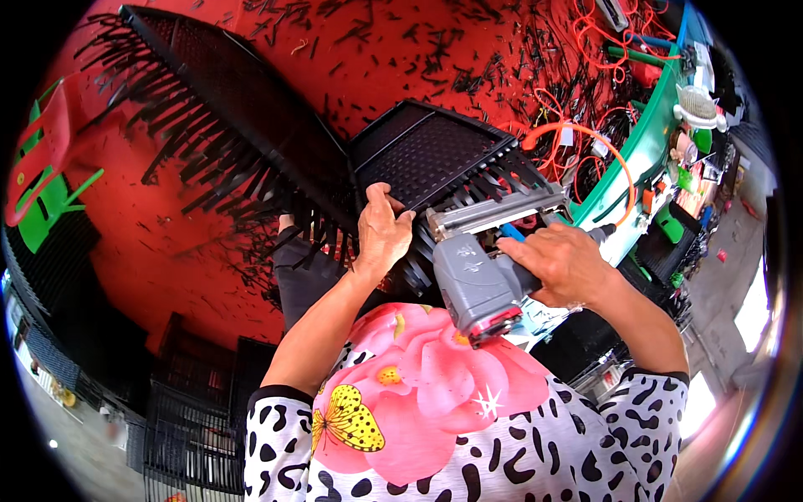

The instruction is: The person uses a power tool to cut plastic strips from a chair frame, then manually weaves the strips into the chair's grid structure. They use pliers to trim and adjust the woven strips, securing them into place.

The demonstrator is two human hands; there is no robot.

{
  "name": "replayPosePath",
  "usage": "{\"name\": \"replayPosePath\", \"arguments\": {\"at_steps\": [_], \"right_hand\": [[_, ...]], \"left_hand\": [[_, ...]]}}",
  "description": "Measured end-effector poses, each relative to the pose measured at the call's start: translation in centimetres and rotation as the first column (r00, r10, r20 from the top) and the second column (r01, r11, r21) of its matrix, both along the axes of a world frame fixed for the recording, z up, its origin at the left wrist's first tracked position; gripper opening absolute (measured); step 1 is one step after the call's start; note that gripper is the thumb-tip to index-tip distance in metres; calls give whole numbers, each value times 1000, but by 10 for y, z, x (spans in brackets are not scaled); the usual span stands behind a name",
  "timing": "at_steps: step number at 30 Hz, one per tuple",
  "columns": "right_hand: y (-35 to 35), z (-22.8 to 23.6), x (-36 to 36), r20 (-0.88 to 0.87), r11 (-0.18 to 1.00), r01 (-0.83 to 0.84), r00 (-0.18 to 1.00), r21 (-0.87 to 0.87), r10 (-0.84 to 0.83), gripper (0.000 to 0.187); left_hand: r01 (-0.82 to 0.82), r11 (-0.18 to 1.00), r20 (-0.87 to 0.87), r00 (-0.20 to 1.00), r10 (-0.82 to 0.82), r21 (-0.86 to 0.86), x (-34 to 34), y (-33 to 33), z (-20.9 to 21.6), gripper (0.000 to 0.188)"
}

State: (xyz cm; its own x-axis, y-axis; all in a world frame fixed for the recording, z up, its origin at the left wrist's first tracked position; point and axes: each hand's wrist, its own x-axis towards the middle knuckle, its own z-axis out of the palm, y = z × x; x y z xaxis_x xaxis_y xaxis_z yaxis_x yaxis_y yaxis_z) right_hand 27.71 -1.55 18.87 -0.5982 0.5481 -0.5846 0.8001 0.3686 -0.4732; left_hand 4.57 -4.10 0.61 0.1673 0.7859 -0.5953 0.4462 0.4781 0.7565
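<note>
My right hand (565,261) is wrapped round the grip of a grey air staple gun (473,276). The gun's long metal magazine lies along the near edge of a black woven chair (418,155), by its loose strips. My left hand (385,230) is closed at that same edge, near the corner where the two woven panels meet. What its fingers pinch is hidden. The taller panel (251,92) leans away to the upper left, with a long fringe of loose black strips (201,159) hanging from its near side.
Cut black strips (418,50) litter the red floor (167,284). An orange air hose (619,155) curves from the gun past a green-edged table (644,125) at right. Red and green chairs (50,192) stand at far left, dark woven furniture (192,418) at lower left.
</note>
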Motion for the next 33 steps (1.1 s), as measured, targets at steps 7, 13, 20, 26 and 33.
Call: {"name": "replayPosePath", "arguments": {"at_steps": [7,13,20,26,33], "right_hand": [[24,-22,-20,72,978,-196,977,-76,202,56],[28,-29,-22,98,972,-207,971,-112,218,56],[35,-32,-23,107,960,-233,962,-154,250,58],[39,-31,-26,103,955,-248,958,-163,267,56],[47,-34,-29,105,947,-266,952,-179,287,49]], "left_hand": [[-1,996,64,998,-5,90,-4,-3,-7,50],[-9,993,55,998,3,119,-3,-4,-5,48],[1,996,49,999,-5,90,-4,-2,-2,47],[-1,996,50,999,-4,95,-4,-4,-4,46],[3,995,44,999,-8,102,-5,-7,-6,46]]}}
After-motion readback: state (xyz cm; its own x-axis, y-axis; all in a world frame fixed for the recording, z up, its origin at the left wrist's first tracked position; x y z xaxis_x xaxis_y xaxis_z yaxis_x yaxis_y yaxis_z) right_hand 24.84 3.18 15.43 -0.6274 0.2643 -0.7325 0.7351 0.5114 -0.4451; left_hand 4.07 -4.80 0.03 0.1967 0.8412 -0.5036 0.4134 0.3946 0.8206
